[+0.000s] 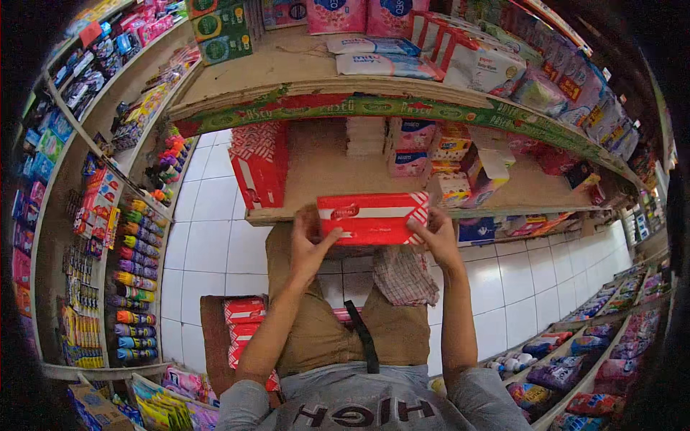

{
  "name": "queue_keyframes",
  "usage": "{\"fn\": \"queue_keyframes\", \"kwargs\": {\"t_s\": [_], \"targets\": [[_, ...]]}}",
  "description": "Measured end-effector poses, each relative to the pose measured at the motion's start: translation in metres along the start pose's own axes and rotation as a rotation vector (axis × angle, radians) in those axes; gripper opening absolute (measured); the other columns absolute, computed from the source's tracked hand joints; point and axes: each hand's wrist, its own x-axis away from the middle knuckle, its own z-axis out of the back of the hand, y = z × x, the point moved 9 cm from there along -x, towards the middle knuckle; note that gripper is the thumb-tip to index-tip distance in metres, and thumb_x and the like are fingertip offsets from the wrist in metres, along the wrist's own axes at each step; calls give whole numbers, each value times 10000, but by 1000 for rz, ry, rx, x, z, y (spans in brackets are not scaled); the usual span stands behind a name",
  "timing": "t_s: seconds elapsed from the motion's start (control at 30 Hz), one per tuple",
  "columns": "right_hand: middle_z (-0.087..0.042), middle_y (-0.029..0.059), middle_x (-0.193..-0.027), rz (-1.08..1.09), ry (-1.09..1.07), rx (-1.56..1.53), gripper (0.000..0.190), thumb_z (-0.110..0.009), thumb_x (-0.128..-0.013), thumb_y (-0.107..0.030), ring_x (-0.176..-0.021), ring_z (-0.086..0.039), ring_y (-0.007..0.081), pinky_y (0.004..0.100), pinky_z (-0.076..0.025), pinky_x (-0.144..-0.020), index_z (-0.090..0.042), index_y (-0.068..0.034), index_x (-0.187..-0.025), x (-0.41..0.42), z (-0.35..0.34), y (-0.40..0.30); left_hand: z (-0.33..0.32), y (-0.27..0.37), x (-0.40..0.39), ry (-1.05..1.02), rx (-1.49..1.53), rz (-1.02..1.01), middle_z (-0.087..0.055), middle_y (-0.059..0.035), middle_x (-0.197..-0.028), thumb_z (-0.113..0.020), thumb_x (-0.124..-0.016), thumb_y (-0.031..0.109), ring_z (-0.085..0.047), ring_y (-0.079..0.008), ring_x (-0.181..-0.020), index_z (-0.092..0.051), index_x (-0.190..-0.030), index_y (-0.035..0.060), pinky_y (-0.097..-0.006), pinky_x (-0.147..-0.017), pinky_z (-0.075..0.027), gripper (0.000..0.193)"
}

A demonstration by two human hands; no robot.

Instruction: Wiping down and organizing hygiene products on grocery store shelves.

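Both hands hold a red and white tissue box (372,220) level in front of the lower shelf. My left hand (311,237) grips its left end and my right hand (437,234) its right end, thumbs on the near face. Behind and to the left, similar red boxes (261,167) are stacked at the shelf's left end. A cardboard carton (213,328) with more red and white packs (248,326) sits beside my left leg. A checked cloth (407,275) lies over my right knee.
The lower wooden shelf (323,167) also bears pink tissue packs (412,161) and other boxes. Above it juts the upper shelf's green and red edge (345,106). Racks of bottles (135,280) stand at left; shelves of packets (555,377) flank the right. White floor tiles (205,242) show between them.
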Motion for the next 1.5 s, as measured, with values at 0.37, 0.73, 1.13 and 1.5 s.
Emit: {"fn": "queue_keyframes", "kwargs": {"t_s": [0.37,0.73,1.13,1.5], "targets": [[-643,189,-944,374,-248,819,405,-671,-728,-224,-886,-612,363,409,-478,-778,-608,-65,-1095,-28,-73,-62,-80,109,-18,-557,-496,-513,-514,-132,-1249,-737,-698,131,-536,-304,-1115,-451,-1289,105,-386,-902,-459,657],[-475,187,-1267,634,585,1105,524,-656,-802,-295,-1159,-465,372,453,-404,-926,-494,-56,-1239,-45,131,-111,-44,95,-58,-304,-612,-479,-595,-121,-1045,-693,-743,123,-582,-281,-957,-602,-1105,79,-370,-843,-452,376],[-359,283,-1330,259,869,1290,981,-779,-636,-365,-1238,-375,417,447,-395,-962,-226,-18,-1368,0,221,-39,-12,87,-87,-79,-683,-506,-609,-129,-999,-699,-751,76,-605,-289,-931,-622,-1031,58,-370,-775,-486,290],[-450,219,-1267,262,989,865,896,-803,-568,-177,-1203,-419,338,402,-320,-1039,-363,35,-1319,72,272,-30,8,67,-111,-70,-727,-504,-601,-153,-1033,-701,-752,108,-585,-329,-964,-603,-1047,31,-388,-815,-472,320]]}}
